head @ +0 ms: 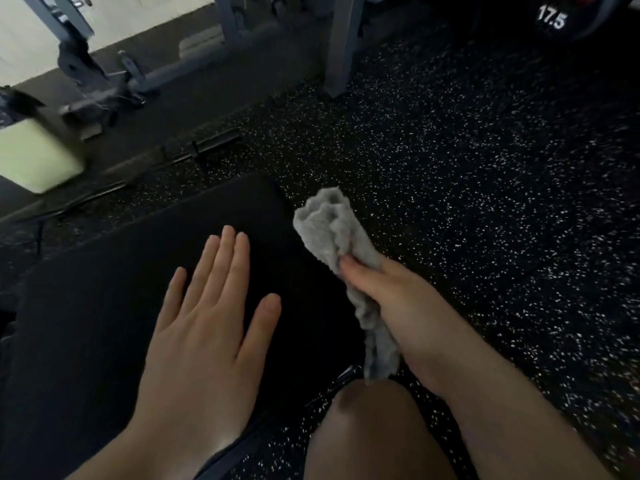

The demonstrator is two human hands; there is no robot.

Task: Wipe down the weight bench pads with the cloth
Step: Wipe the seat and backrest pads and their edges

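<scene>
Knee: bare knee [360,441] at the bottom edge, over the speckled black rubber floor [485,174].
Left hand: left hand [204,327] released, fingers spread flat on the black padded bench pad [104,289].
Right hand: right hand [391,299] clenched round the bunched grey terry cloth [332,233], just beside the pad's right edge.
Background: black weight plate marked 17.5 [554,19], top right.

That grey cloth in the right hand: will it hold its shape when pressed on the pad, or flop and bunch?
Probably floppy: the grey cloth is bunched in the right hand, and its lower end hangs limp below the grip. It looks light, held by a loose fist. Its fuzzy surface would likely drag, not slide, on the black bench pad.
</scene>
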